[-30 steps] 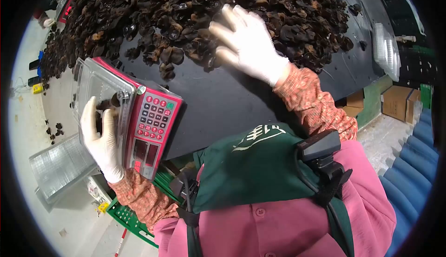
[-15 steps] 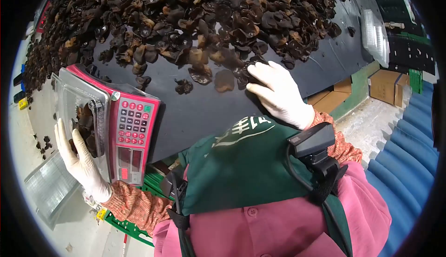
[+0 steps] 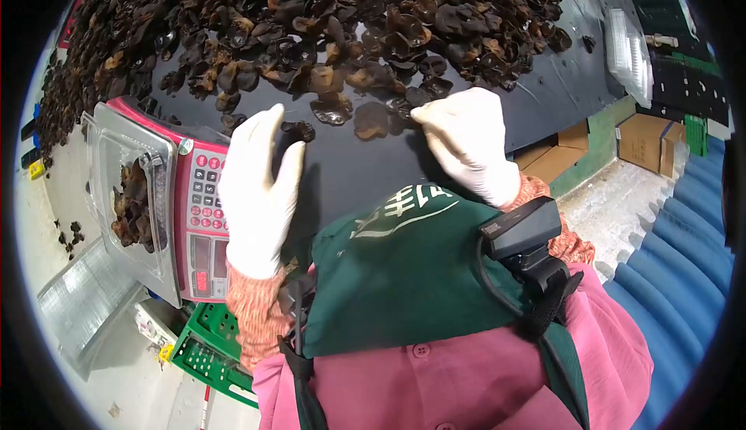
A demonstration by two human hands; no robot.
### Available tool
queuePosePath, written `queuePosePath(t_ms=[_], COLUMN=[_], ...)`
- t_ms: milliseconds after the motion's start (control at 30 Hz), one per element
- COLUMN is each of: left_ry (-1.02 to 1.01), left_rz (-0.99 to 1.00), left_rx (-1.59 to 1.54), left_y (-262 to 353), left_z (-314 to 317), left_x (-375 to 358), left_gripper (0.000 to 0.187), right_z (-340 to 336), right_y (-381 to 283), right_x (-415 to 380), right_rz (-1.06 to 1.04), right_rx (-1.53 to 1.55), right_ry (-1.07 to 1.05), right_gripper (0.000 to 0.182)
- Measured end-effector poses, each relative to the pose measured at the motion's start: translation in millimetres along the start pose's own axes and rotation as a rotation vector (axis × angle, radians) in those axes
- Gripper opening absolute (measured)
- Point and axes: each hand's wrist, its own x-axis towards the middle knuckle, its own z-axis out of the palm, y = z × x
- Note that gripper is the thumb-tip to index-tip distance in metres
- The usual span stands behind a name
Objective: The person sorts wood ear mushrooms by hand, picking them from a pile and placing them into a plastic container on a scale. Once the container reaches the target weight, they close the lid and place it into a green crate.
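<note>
My left hand (image 3: 260, 193), in a white glove, is over the right side of the red scale (image 3: 189, 220), thumb and fingers apart. A small dark wood ear mushroom (image 3: 298, 131) lies beside its fingertips. My right hand (image 3: 468, 138), also gloved, has its fingers curled in at the table; whatever they may hold is hidden. Flat wood ear pieces (image 3: 371, 120) lie just left of those fingertips. On the scale sits a clear plastic tray (image 3: 162, 197) with some brown wood ears (image 3: 134, 208) in it.
A large heap of wood ears (image 3: 311, 18) covers the far part of the dark table (image 3: 544, 111). Stacked clear trays (image 3: 628, 57) stand at the right edge. Cardboard boxes (image 3: 651, 144) are beyond it, and a green crate (image 3: 210, 344) is below the scale.
My left hand has moved right, from beside the tray on the scale to the near wood ears. My right hand's fingers have curled in from being spread.
</note>
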Motion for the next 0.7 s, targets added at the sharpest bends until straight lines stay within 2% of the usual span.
queuePosePath(t_ms=[33, 100, 167, 200, 300, 333, 467, 567, 600, 700], left_ry=[0.006, 0.053, -0.036, -0.081, -0.037, -0.016, 0.057, 0.123, 0.115, 0.137], left_rz=[0.020, 0.117, 0.097, 0.083, 0.131, 0.106, 0.091, -0.221, -0.255, 0.041], left_rx=[0.114, 0.250, 0.239, 0.237, 0.302, 0.266, 0.097, -0.219, -0.219, 0.115], left_y=[-3, -11, -19, -21, -13, -9, -25, -1, 3, -8], left_z=[16, 35, 40, 40, 41, 44, 62, 51, 49, 70], left_x=[2, 4, 1, 1, 2, 1, 4, 13, 18, 26], left_gripper=[0.044, 0.047, 0.046, 0.046, 0.039, 0.033, 0.032, 0.030, 0.032, 0.031], right_z=[4, 10, 33, 44, 52, 51, 36, 22, 15, 16], right_y=[-2, -18, -24, -23, -16, -19, -18, -15, -19, -18], right_x=[2, 11, 14, 11, 12, 15, 9, -4, -4, -16], right_rz=[0.031, -0.023, -0.099, -0.093, -0.083, -0.058, -0.058, -0.059, -0.009, 0.023], right_rx=[0.050, -0.065, -0.147, -0.233, -0.269, -0.231, -0.115, -0.128, -0.072, -0.006], right_ry=[-0.088, -0.122, -0.072, -0.147, -0.214, -0.138, -0.055, -0.043, -0.051, -0.034], right_gripper=[0.035, 0.034, 0.032, 0.029, 0.026, 0.024, 0.027, 0.027, 0.028, 0.027])
